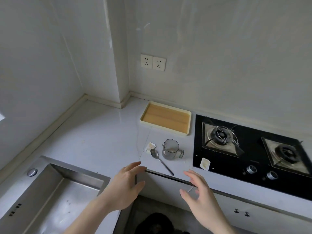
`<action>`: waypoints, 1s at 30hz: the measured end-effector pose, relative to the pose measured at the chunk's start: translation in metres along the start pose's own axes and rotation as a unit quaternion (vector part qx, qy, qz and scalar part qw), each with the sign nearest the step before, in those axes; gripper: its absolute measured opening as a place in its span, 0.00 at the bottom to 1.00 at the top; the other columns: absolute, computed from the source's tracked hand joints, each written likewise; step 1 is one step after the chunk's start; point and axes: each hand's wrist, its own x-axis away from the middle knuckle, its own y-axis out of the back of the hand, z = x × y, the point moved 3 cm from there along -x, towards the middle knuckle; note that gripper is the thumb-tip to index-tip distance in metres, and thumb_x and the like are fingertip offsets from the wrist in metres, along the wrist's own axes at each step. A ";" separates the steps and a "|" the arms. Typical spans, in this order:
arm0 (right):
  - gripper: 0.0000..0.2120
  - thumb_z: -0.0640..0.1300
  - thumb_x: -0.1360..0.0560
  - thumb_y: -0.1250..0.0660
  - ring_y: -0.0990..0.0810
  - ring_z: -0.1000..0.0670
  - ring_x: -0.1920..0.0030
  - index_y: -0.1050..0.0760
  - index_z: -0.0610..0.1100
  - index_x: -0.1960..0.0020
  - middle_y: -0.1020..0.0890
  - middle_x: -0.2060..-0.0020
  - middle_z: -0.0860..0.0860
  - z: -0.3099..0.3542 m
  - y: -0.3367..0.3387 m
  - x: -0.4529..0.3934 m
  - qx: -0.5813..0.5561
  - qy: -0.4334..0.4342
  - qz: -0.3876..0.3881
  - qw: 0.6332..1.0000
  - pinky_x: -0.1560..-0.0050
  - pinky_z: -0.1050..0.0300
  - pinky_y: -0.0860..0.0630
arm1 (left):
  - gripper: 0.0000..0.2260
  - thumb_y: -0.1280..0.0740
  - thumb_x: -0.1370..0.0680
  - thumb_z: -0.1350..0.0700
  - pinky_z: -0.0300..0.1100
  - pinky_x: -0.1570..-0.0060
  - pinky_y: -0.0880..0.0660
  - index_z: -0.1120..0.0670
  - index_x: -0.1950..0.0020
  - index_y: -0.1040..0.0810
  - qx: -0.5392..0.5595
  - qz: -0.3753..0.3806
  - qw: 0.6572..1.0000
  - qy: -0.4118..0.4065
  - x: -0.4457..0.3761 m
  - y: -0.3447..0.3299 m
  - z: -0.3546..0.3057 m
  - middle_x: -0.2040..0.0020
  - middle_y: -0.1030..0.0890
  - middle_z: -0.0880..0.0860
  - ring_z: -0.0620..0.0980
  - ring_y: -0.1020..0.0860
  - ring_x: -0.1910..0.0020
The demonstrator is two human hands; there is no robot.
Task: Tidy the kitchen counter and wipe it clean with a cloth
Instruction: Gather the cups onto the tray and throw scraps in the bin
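Note:
On the pale grey counter [101, 132] stands a clear glass mug [170, 149] with a little residue at its bottom. A metal spoon [160, 160] lies just left of it, handle pointing toward the front edge. A crumpled white wrapper [150, 146] sits beside the spoon's bowl. Another white scrap [205, 164] lies on the black stove's front left corner. My left hand [125, 186] hovers over the counter's front edge with fingers straight and empty. My right hand [200, 193] is spread open in front of the counter edge, holding nothing. No cloth is in view.
A cream tray [189, 122] with a yellowish inner surface sits at the back by the wall. A black two-burner gas stove [219, 162] fills the right side. A steel sink [55, 196] lies at the lower left. Wall sockets [153, 62] are above the tray.

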 end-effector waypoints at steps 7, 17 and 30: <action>0.24 0.50 0.22 0.29 0.32 0.67 0.31 0.32 0.66 0.31 0.34 0.30 0.72 -0.032 0.035 -0.016 -0.004 -0.025 -0.002 1.000 0.30 0.61 0.33 | 0.20 0.37 0.19 0.45 0.41 0.27 0.36 0.37 0.26 0.32 -0.012 0.024 1.000 0.010 -0.034 -0.024 -0.013 0.22 0.39 0.37 0.44 0.36 0.24; 0.22 0.48 0.21 0.30 0.30 0.66 0.33 0.30 0.65 0.33 0.29 0.34 0.70 -0.084 0.106 -0.079 -0.009 -0.044 0.067 0.997 0.33 0.60 0.31 | 0.21 0.37 0.20 0.46 0.43 0.33 0.30 0.38 0.26 0.31 0.011 0.001 0.997 0.081 -0.090 -0.058 -0.072 0.23 0.38 0.37 0.47 0.25 0.35; 0.19 0.46 0.21 0.30 0.26 0.67 0.39 0.27 0.64 0.36 0.23 0.39 0.62 -0.080 0.087 -0.184 0.054 0.066 0.287 0.954 0.39 0.66 0.29 | 0.21 0.37 0.20 0.46 0.38 0.29 0.34 0.39 0.27 0.31 0.064 -0.120 0.956 0.260 -0.024 -0.109 -0.083 0.25 0.36 0.35 0.40 0.33 0.27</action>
